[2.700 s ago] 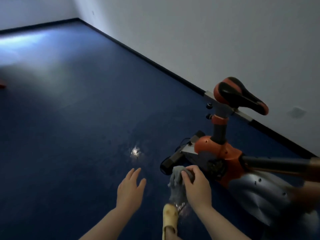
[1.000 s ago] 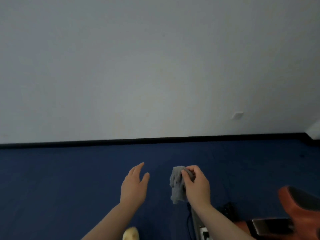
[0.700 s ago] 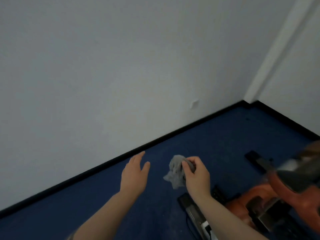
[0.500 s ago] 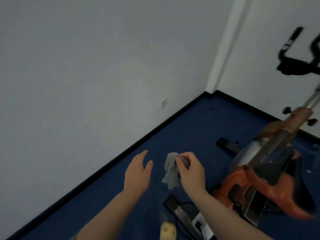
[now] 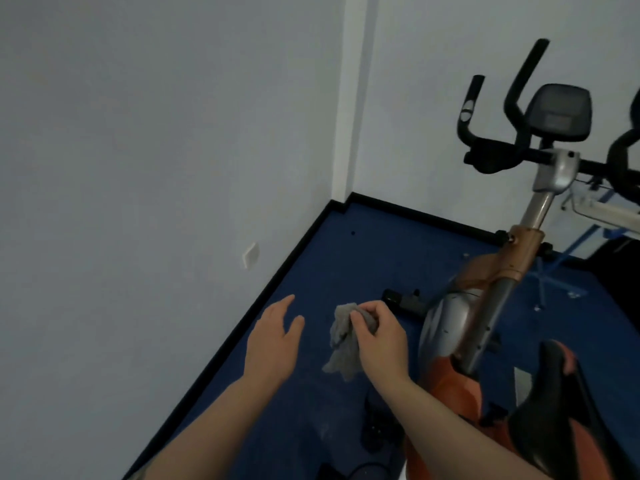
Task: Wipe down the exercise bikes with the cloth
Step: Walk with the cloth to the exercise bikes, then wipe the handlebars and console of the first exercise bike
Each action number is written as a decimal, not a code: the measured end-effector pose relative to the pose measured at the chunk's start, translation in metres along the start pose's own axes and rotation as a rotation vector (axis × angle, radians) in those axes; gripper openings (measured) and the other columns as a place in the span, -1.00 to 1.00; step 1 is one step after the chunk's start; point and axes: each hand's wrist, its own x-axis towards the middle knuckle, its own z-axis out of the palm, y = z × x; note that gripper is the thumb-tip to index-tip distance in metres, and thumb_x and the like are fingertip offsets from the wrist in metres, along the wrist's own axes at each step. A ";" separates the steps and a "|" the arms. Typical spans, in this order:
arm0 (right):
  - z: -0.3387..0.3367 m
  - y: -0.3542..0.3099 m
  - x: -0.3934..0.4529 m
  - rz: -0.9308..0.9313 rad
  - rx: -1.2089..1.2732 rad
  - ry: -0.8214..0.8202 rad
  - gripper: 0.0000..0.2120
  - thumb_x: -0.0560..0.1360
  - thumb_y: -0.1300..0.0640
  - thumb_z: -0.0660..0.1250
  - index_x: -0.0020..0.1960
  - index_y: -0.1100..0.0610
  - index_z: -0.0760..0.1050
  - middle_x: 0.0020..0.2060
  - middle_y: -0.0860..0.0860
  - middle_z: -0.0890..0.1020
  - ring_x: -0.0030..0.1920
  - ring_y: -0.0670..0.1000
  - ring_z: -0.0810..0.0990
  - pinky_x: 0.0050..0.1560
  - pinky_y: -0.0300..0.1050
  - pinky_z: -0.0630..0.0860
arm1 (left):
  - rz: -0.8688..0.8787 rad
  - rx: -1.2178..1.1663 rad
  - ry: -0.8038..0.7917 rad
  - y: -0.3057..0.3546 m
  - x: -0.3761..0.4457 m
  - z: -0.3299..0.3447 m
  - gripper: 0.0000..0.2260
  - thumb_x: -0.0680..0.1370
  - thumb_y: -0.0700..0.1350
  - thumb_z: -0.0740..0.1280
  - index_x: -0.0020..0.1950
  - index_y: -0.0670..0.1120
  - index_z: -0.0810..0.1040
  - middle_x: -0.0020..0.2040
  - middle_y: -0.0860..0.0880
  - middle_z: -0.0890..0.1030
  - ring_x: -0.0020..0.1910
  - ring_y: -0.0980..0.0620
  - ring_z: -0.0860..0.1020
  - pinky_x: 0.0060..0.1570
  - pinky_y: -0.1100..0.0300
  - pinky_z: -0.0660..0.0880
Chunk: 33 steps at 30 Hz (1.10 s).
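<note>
Crumpled grey cloth point(image 5: 341, 344) is pinched in the right hand point(image 5: 381, 341), fingers curled closed over its top, loose end hanging below the fist. It's in mid-air over the dark blue floor point(image 5: 363, 258), just left of the orange-and-silver exercise bike point(image 5: 464, 327), not touching it. Left hand point(image 5: 273, 344) is beside the cloth on the far side from the bike, palm down, fingers spread and relaxed, holding nothing.

Bike frame: silver flywheel cover nearest the cloth, orange body below, metal post rising to black handlebars point(image 5: 512, 133) and a dark console display point(image 5: 559, 112). Black-and-orange saddle point(image 5: 561, 417) sits low right, closest to camera. Black front stabiliser foot point(image 5: 403, 299) lies on the floor just past the right hand.

White wall point(image 5: 156, 150) left of the bike, black skirting along its base, small white wall plate point(image 5: 250, 255) above it. Blurred blue-and-white frame beyond the bike; can't tell what it is.
</note>
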 end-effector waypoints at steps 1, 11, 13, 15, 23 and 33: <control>0.004 -0.002 0.011 0.003 0.005 0.020 -0.87 0.54 0.00 0.31 -0.19 -0.12 0.45 -0.25 -0.16 0.59 -0.22 -0.21 0.57 -0.26 -0.23 0.46 | 0.008 -0.005 -0.018 0.002 0.015 -0.001 -0.58 0.63 0.01 0.20 0.49 0.04 0.30 0.46 0.06 0.37 0.41 0.07 0.34 0.39 0.13 0.27; 0.031 -0.020 0.122 0.093 0.061 0.428 -0.88 0.54 0.02 0.31 -0.18 -0.09 0.46 -0.23 -0.20 0.59 -0.21 -0.20 0.57 -0.26 -0.25 0.47 | 0.292 0.039 -0.308 0.040 0.199 0.003 -0.59 0.63 0.00 0.20 0.49 0.05 0.30 0.47 0.05 0.36 0.43 0.07 0.33 0.45 0.05 0.25; 0.027 -0.022 0.138 0.133 0.067 0.501 -0.88 0.54 0.03 0.32 -0.17 -0.09 0.46 -0.25 -0.19 0.60 -0.21 -0.23 0.56 -0.26 -0.30 0.43 | 0.328 0.034 -0.358 0.054 0.222 0.008 -0.59 0.63 0.00 0.20 0.49 0.06 0.29 0.47 0.07 0.34 0.43 0.08 0.31 0.45 0.03 0.25; 0.015 -0.028 0.155 0.143 0.074 0.573 -0.89 0.54 0.03 0.32 -0.16 -0.09 0.46 -0.27 -0.15 0.61 -0.21 -0.24 0.57 -0.26 -0.31 0.43 | 0.378 0.007 -0.405 0.069 0.241 0.017 -0.59 0.63 0.01 0.20 0.49 0.07 0.29 0.47 0.08 0.34 0.43 0.10 0.30 0.45 0.06 0.25; -0.049 -0.041 0.232 0.073 0.130 0.754 -0.95 0.55 0.10 0.31 -0.09 0.01 0.51 -0.23 -0.20 0.62 -0.21 -0.20 0.60 -0.26 -0.38 0.49 | 0.516 -0.074 -0.530 0.143 0.304 0.069 -0.59 0.62 0.03 0.20 0.48 0.13 0.29 0.41 0.22 0.32 0.38 0.21 0.28 0.40 0.15 0.26; -0.162 -0.044 0.345 0.015 0.186 0.895 -0.97 0.55 0.05 0.30 -0.06 -0.02 0.50 -0.21 -0.13 0.65 -0.18 -0.20 0.61 -0.25 -0.35 0.51 | 0.585 -0.269 -0.591 0.274 0.385 0.176 -0.61 0.62 0.01 0.21 0.46 0.14 0.33 0.37 0.25 0.35 0.35 0.24 0.31 0.33 0.23 0.24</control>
